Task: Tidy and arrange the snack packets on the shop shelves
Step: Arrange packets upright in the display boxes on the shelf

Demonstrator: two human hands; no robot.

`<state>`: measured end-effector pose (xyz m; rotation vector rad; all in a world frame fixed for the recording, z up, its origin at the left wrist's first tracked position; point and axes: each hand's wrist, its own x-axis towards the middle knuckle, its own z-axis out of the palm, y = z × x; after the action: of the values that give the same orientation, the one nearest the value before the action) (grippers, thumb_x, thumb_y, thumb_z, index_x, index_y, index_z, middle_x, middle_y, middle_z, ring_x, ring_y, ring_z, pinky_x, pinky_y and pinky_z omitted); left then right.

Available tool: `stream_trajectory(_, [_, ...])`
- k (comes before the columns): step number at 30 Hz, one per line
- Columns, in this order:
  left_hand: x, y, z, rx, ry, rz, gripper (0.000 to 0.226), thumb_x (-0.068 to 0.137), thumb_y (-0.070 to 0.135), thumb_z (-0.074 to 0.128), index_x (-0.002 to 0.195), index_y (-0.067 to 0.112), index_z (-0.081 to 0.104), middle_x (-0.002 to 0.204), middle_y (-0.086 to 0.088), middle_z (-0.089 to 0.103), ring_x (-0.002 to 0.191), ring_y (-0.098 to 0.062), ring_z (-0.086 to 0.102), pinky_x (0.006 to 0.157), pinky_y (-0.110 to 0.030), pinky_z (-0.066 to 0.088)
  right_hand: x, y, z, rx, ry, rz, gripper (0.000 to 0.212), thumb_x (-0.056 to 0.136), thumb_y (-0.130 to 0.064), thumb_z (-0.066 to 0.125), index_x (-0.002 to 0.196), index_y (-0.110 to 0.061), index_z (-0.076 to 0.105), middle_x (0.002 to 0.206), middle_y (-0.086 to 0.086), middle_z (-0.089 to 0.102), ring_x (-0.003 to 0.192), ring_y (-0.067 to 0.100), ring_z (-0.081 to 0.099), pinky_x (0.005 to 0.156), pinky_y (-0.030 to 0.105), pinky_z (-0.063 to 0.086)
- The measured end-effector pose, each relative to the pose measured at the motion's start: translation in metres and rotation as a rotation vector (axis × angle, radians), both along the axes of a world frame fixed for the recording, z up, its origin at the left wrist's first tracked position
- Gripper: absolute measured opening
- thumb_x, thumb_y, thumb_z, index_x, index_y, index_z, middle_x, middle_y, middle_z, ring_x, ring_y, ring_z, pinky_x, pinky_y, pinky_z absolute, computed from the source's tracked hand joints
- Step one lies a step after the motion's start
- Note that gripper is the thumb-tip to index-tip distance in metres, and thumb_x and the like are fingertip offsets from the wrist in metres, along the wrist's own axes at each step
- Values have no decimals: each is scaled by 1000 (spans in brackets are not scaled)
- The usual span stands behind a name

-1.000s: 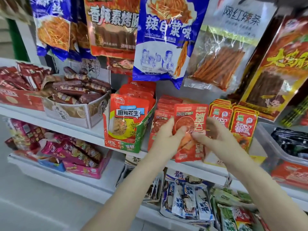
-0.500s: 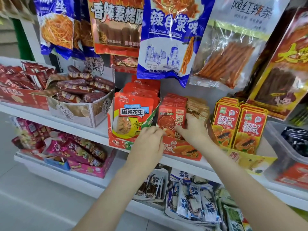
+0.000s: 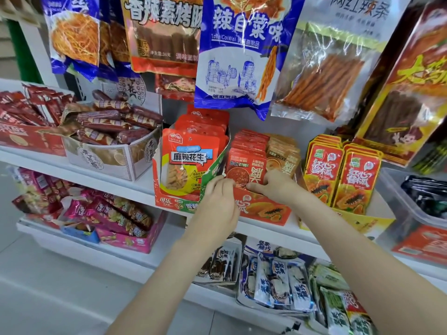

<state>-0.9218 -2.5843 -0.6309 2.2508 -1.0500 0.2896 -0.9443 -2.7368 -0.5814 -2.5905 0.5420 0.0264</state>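
A row of small red snack packets stands in a red display box on the middle shelf. The front packet sits upright at the head of that row. My left hand curls its fingers over the box's front rim at the packet's lower left corner. The fingers of my right hand reach in from the right and pinch the packet's lower edge. The packet's bottom is hidden behind the box wall and both hands.
A box of orange peanut packets stands just left, tan packets behind my right hand, yellow-red papaya packets to the right. Large bags hang low overhead. A sausage box sits further left, a clear bin at far right.
The red packet that both hands held up in front of the shelf has gone down into the front of its box. Both hands have dropped to the box rim.
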Motion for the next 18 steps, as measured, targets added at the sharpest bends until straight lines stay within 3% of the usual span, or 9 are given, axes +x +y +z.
stream_trajectory(3, [1, 0, 2, -7, 18, -13, 38, 93, 10, 42, 130, 2, 37, 136, -9, 40, 137, -15, 20, 108, -18, 18, -10, 3, 5, 16, -160, -60, 37, 87, -41, 58, 107, -10, 59, 105, 5, 65, 94, 21, 60, 79, 31, 48])
stream_trajectory(6, [-1, 3, 6, -31, 7, 14, 37, 91, 8, 45, 128, 3, 42, 137, -10, 41, 133, -20, 30, 108, -23, 23, -31, 1, 12, -10, -285, -120, 32, 87, -40, 58, 105, -14, 55, 94, -1, 58, 88, 16, 54, 73, 27, 42])
stream_trajectory(9, [-17, 2, 7, -138, -73, 58, 33, 86, 2, 49, 119, 2, 52, 128, -12, 50, 121, -27, 42, 104, -33, 32, -67, -12, 21, 65, -338, -125, 29, 89, -33, 58, 109, -13, 55, 98, 1, 58, 92, 16, 55, 78, 30, 45])
stream_trajectory(11, [-36, -4, 8, -224, -62, 40, 32, 83, 2, 48, 114, 4, 55, 121, -9, 53, 114, -24, 45, 98, -31, 34, -100, -28, 29, 0, -405, -165, 25, 89, -24, 58, 111, -11, 57, 98, 0, 58, 91, 15, 55, 80, 27, 43])
stream_trajectory(16, [-82, -39, 10, -232, 12, -93, 31, 84, 0, 47, 113, 7, 55, 118, -6, 52, 109, -21, 46, 94, -32, 37, -203, -83, 43, 58, -333, -335, 11, 89, -17, 59, 100, -17, 58, 100, 5, 62, 94, 22, 58, 87, 39, 48])
stream_trajectory(18, [-96, -61, 16, -205, 23, -139, 30, 86, 2, 47, 114, 7, 55, 119, -7, 52, 111, -22, 46, 94, -34, 37, -241, -102, 41, 76, -283, -399, 10, 88, -16, 60, 98, -14, 60, 98, 6, 63, 92, 21, 57, 85, 38, 49])
